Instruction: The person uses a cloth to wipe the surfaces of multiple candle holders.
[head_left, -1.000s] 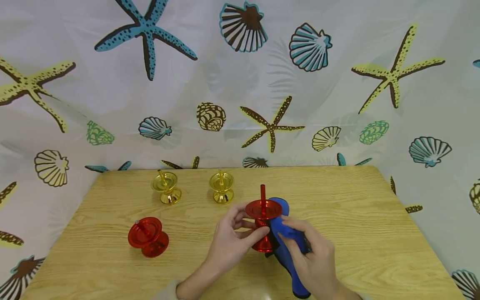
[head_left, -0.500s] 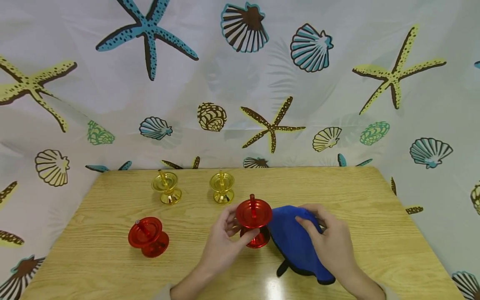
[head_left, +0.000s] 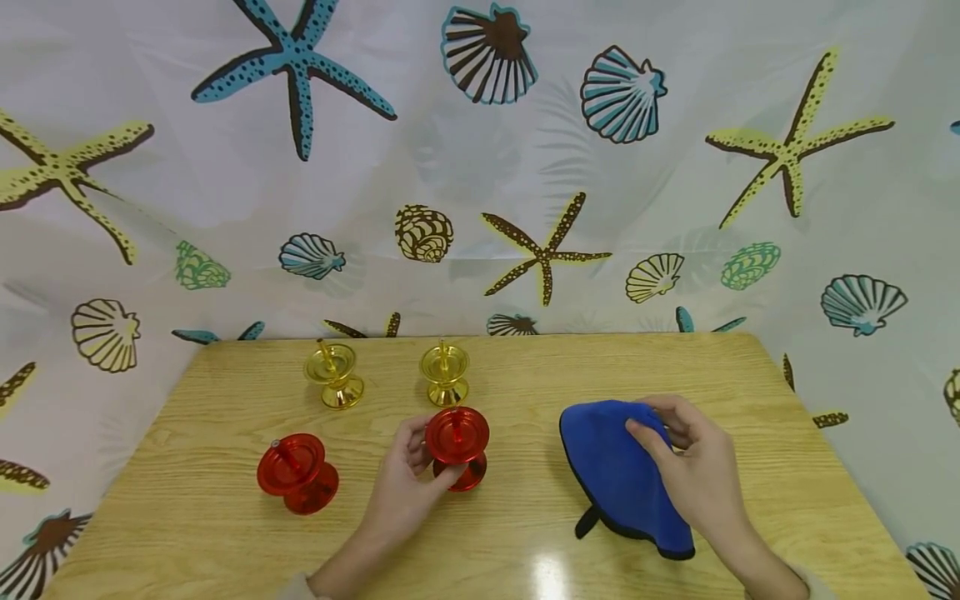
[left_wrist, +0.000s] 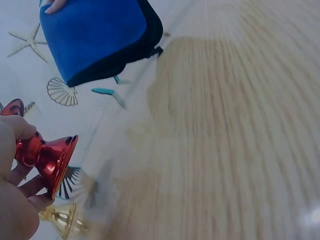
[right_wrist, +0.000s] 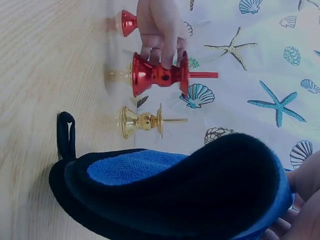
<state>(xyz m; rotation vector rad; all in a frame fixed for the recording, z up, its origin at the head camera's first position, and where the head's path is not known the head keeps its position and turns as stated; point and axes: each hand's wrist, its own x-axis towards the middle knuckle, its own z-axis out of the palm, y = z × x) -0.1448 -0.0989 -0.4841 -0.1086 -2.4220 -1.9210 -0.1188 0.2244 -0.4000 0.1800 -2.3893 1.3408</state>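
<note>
- Wood-grained desk [head_left: 510, 550] ran beneath everything.
- Nearest, the right hand [head_left: 701, 467] pinched the blue cloth [head_left: 615, 467] by its upper edge; the cloth looked soft, limp and light.
- Left of it, the left hand [head_left: 401, 483] gripped the red holder [head_left: 459, 442] around its waist; glossy and rigid, it seemed fairly light and slippery, that waist the surest grip.
- Half a second earlier, holder and cloth were side by side; a clear gap had since opened, holder leftward, cloth rightward.
- Beyond were the left gold holder [head_left: 332, 369] and right gold holder [head_left: 445, 371], then the shell-printed curtain [head_left: 480, 150].
</note>
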